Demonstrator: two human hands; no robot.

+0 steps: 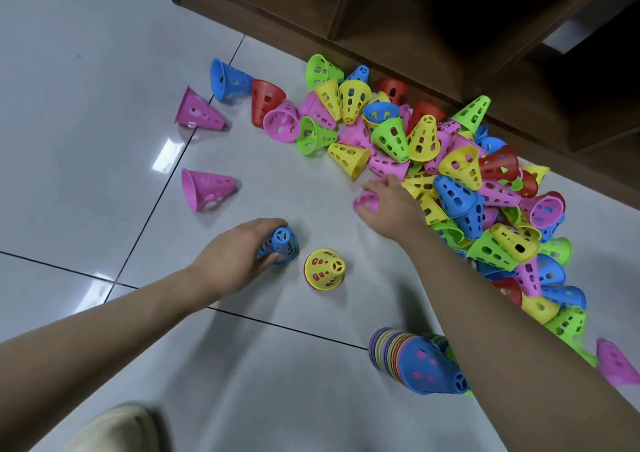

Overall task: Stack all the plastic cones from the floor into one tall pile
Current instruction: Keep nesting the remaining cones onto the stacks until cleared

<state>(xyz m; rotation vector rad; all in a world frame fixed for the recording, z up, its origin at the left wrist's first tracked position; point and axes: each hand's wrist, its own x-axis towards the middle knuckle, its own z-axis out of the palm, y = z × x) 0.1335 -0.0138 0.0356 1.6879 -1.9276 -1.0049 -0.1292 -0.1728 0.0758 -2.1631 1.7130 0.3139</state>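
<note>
While the bulk of the cones still lies loose, we work from the big heap of mixed cones (485,188) against the wooden shelf unit (381,18), and we place everything else relative to that heap.

Our left hand (239,257) is well clear of the heap, on its open-floor side, fingers curled round a blue cone (282,243) that appears to sit on a short blue nest. Just beside it, toward the heap, a yellow cone (325,269) stands upright over a red one. Our right hand (391,205) is at the near edge of the heap, fingers closed on a pink cone (365,202). A long nested stack capped by a blue cone (426,365) lies on its side nearer to us than the heap, partly under the right forearm. Four stray cones, three pink (207,188) and one blue (227,80), lie beyond the heap's far-left fringe.

Hazards, in our judgement:
- Several part-stacks exist. Merging them late risks a tall column that tips.
- The right forearm passes directly over the lying stack; a low sweep could roll it or spread it.
- Pulling from the heap edge may dislodge neighbouring cones.
- A cone seated crooked can jam on the perforated walls.
</note>
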